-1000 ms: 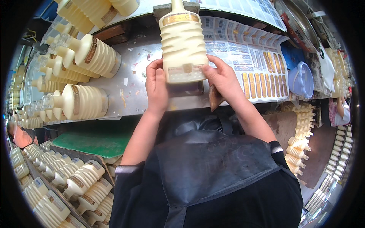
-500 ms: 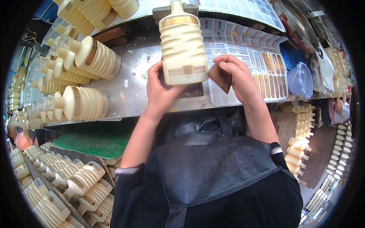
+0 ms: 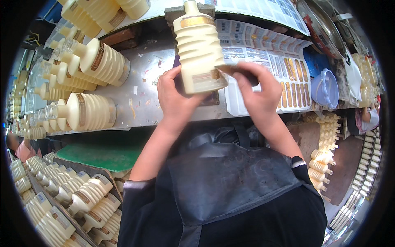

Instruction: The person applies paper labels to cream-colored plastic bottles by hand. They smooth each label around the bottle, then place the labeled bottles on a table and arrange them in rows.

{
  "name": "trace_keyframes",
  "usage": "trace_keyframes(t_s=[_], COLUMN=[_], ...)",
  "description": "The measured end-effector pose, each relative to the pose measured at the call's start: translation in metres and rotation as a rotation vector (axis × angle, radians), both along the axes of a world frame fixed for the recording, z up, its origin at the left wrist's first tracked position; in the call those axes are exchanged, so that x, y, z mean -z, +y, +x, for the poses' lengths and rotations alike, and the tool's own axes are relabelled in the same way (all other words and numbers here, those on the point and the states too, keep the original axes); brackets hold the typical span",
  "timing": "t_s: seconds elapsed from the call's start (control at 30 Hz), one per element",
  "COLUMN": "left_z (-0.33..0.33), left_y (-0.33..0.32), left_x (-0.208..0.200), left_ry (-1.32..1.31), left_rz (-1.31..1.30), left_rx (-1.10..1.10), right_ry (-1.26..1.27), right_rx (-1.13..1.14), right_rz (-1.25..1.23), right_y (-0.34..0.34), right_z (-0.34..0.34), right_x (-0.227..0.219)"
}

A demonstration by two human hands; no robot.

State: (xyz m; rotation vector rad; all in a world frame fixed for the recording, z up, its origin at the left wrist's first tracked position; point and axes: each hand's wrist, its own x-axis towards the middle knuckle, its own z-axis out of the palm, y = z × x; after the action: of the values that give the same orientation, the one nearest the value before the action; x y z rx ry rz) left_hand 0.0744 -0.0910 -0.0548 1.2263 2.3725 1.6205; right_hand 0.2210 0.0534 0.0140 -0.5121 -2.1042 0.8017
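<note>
A cream-coloured bottle [image 3: 199, 51] with wavy ridged sides lies on its back in front of me, its neck in a grey rest [image 3: 175, 18] at the far side. My left hand [image 3: 177, 92] grips the bottle's base from the left and below. A gold label runs across its shoulder, and a band-shaped label [image 3: 201, 79] sits near its base. My right hand [image 3: 261, 86] pinches a flat brown scraper-like piece [image 3: 242, 73], whose edge meets the bottle's lower right side at the label. That hand is slightly blurred.
Sheets of gold and silver stickers [image 3: 292, 88] lie to the right, beside a lilac plastic basket [image 3: 325, 88]. Several more cream bottles [image 3: 92, 111] lie on the metal table [image 3: 140, 99] at left. Crates of bottles [image 3: 88, 193] stand lower left, near a green board [image 3: 103, 154].
My right hand has swung left, bringing the brown piece against the bottle's label. The bottle has turned and tilted a little, its base shifting right. My left hand still holds it.
</note>
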Motion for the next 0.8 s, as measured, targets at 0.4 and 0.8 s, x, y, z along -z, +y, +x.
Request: trace_keyframes(t_s=[0.4,0.8], left_z=[0.009,0.004], left_y=[0.017,-0.004], left_x=[-0.008,-0.007], left_ry=[0.304,0.008], left_rz=[0.045,-0.038], left_rx=[-0.095,-0.007], right_ry=[-0.023,-0.324], right_rx=[-0.352,-0.158], right_rz=[0.542,-0.854], right_y=[-0.018,0.015], right_z=[0.001,0.003], right_x=[-0.024,-0.002])
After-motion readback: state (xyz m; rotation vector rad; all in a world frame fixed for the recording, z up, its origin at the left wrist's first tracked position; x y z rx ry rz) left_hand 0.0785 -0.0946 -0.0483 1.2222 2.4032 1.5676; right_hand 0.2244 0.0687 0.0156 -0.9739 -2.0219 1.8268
